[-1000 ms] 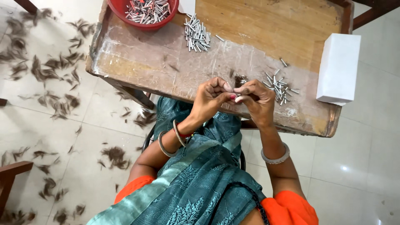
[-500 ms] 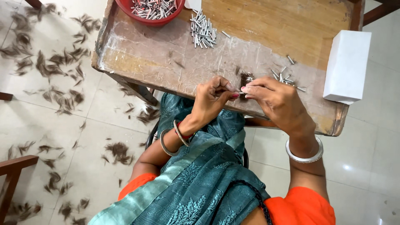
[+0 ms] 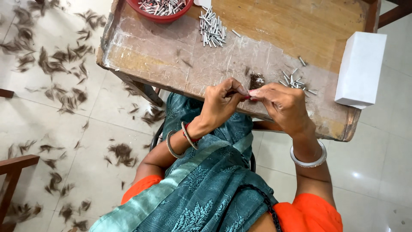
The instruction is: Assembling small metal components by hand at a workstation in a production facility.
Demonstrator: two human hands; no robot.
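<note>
My left hand [image 3: 221, 103] and my right hand [image 3: 281, 105] meet fingertip to fingertip over the near edge of a worn wooden table [image 3: 146, 56]. Together they pinch something very small between them; it is too tiny to make out. A small dark tuft of hair [image 3: 257, 80] lies on the table just beyond my fingers. A few loose metal pins [image 3: 294, 80] are scattered to the right of it. A larger heap of metal pins [image 3: 212, 30] lies further back, beside a red bowl [image 3: 161, 17] filled with more pins.
A white box [image 3: 360, 68] stands at the table's right edge. Clumps of dark hair [image 3: 60, 64] litter the tiled floor on the left. A wooden chair part [image 3: 13, 172] shows at the lower left.
My hands have stayed pinched together at the table edge; my right forearm has shifted outward and the view has drifted slightly.
</note>
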